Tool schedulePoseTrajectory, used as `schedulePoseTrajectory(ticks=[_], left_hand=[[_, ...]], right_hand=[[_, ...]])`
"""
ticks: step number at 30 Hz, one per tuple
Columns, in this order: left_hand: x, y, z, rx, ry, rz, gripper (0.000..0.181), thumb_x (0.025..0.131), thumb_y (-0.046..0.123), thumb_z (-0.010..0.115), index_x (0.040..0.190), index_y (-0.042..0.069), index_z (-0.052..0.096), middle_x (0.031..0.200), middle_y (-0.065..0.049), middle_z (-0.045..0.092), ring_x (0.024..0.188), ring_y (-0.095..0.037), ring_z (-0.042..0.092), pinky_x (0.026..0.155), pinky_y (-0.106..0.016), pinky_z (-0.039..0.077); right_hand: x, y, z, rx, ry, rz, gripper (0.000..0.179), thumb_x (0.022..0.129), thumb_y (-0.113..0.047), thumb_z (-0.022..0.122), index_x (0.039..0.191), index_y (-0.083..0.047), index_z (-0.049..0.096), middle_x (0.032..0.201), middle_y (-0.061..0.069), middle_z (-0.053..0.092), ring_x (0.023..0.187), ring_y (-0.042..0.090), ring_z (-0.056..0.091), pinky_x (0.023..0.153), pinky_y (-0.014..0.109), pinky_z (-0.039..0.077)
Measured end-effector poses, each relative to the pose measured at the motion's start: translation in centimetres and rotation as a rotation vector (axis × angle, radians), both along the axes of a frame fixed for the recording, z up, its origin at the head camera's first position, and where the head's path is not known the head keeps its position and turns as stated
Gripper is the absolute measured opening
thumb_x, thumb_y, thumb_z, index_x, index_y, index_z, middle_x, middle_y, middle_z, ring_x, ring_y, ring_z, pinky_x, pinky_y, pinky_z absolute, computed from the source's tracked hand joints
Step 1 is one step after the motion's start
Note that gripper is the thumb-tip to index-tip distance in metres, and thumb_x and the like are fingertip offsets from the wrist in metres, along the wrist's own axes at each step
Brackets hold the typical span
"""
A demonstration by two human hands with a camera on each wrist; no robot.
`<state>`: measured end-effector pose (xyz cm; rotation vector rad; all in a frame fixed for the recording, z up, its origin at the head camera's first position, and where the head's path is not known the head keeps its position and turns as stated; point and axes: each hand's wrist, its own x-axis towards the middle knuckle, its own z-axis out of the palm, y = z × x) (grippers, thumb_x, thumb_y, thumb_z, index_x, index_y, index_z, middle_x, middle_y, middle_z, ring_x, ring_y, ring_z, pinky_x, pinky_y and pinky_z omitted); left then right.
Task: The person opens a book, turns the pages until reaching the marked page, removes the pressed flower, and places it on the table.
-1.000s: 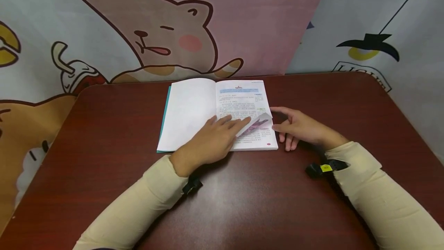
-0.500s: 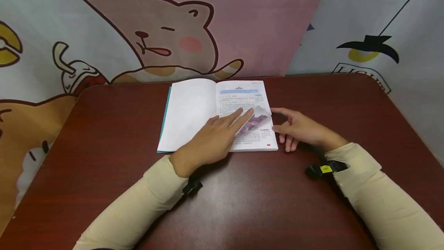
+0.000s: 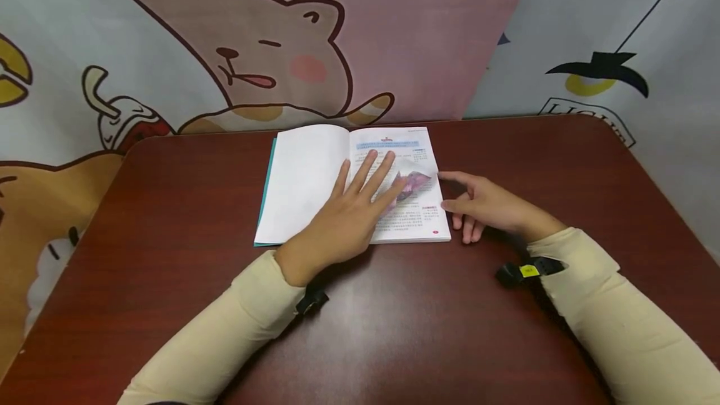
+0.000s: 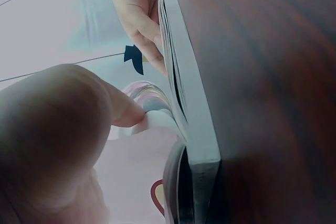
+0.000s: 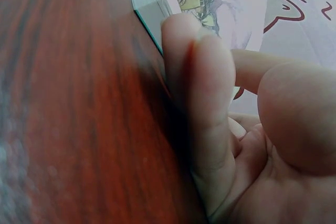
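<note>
An open book (image 3: 306, 199) lies on the table, its left page blank white and its right page printed with text. My left hand (image 3: 345, 220) spreads its straight fingers over the right page. Beside its thumb shows a page (image 3: 415, 184) with a pink-purple picture, bent up from the pages below; the left wrist view shows this page (image 4: 148, 95) curved near the thumb. At the book's right edge my right hand (image 3: 489, 206) touches the pages with index finger and thumb, held apart. Its other fingers bend down by the table, next to the book's side (image 5: 147, 3).
The brown wooden table (image 3: 360, 330) extends around the book on all sides. Behind its far edge hangs a wall cloth (image 3: 427, 36) with cartoon animals. A black wrist camera (image 3: 512, 275) sits under the right sleeve, near the tabletop.
My left hand has fanned its fingers out and moved them up the right page. The picture page beside the thumb has shifted upward and changed its bend. My right hand has stayed in place.
</note>
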<state>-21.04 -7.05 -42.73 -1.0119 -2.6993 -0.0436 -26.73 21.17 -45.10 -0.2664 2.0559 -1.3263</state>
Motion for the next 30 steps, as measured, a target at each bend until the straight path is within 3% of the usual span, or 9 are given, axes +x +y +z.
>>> schedulePoseTrajectory(ticks=[5, 13, 21, 30], left_hand=[[0.13, -0.05, 0.07, -0.027, -0.003, -0.007, 0.059, 0.089, 0.017, 0.045, 0.146, 0.021, 0.028, 0.157, -0.001, -0.004, 0.144, -0.026, -0.008, 0.110, -0.060, 0.000], [0.09, -0.14, 0.17, -0.077, 0.021, -0.019, 0.054, 0.088, 0.020, 0.050, 0.139, 0.034, 0.039, 0.155, 0.001, 0.015, 0.144, -0.022, -0.001, 0.111, -0.057, -0.003], [-0.15, -0.09, 0.02, -0.059, 0.080, -0.010, 0.052, 0.090, 0.025, 0.048, 0.141, 0.026, 0.038, 0.152, -0.002, 0.026, 0.144, -0.024, 0.011, 0.114, -0.052, 0.000], [-0.17, -0.14, 0.00, -0.048, 0.068, -0.029, 0.052, 0.090, 0.016, 0.046, 0.141, 0.019, 0.038, 0.152, -0.004, 0.026, 0.143, -0.024, 0.013, 0.115, -0.047, 0.002]], right_hand=[[0.06, 0.05, -0.06, 0.005, -0.021, 0.012, 0.071, 0.089, -0.028, 0.059, 0.146, -0.025, 0.017, 0.067, 0.015, 0.060, 0.049, 0.032, 0.063, 0.049, 0.051, 0.051], [0.07, -0.05, 0.01, -0.011, -0.001, 0.011, 0.069, 0.089, -0.027, 0.059, 0.145, -0.028, 0.019, 0.066, 0.016, 0.059, 0.048, 0.032, 0.063, 0.048, 0.051, 0.050], [-0.04, -0.07, 0.01, -0.011, 0.013, 0.007, 0.070, 0.089, -0.027, 0.060, 0.145, -0.028, 0.020, 0.066, 0.016, 0.059, 0.048, 0.033, 0.063, 0.047, 0.051, 0.050], [-0.08, -0.09, 0.04, -0.002, 0.010, 0.017, 0.071, 0.088, -0.026, 0.061, 0.146, -0.027, 0.018, 0.067, 0.016, 0.060, 0.049, 0.033, 0.063, 0.048, 0.051, 0.050]])
